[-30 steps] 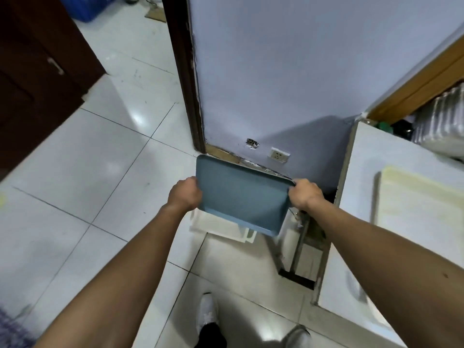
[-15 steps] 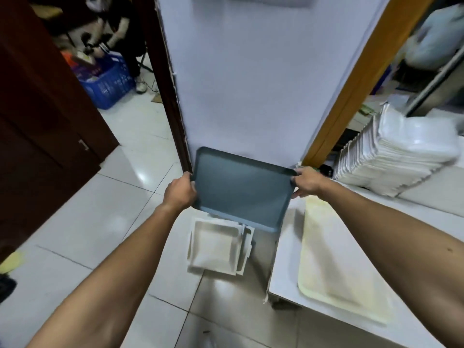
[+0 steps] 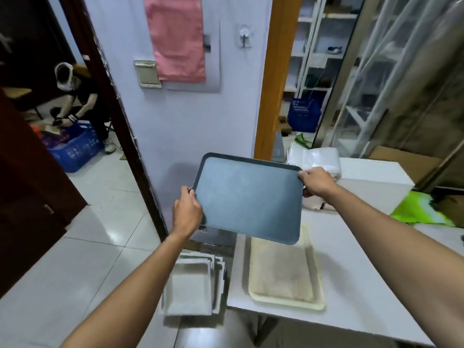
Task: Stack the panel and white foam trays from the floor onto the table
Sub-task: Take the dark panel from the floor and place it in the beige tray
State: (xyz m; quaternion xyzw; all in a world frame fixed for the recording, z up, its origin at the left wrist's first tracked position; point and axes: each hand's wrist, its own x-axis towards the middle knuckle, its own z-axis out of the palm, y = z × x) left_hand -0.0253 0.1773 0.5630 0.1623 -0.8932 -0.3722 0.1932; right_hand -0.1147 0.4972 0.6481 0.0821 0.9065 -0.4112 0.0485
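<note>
I hold a grey-blue panel (image 3: 248,197) in the air with both hands, tilted, above the left edge of the white table (image 3: 364,285). My left hand (image 3: 187,212) grips its left edge and my right hand (image 3: 316,181) grips its upper right corner. Below it on the table lies a cream tray (image 3: 283,275). A small pile of white foam trays (image 3: 190,287) sits on the floor beside the table's left edge. A tall stack of white foam trays (image 3: 316,159) stands at the back of the table, partly hidden by my right hand.
A lilac wall (image 3: 180,116) and a dark door frame (image 3: 118,116) stand just behind the panel. A person crouches over a blue crate (image 3: 75,146) at the far left. A green bag (image 3: 421,209) lies at the table's right. White shelving (image 3: 321,59) fills the back room.
Both hands have lifted the panel from near the floor up and to the right, over the table's edge. The view has risen, showing the table and back room.
</note>
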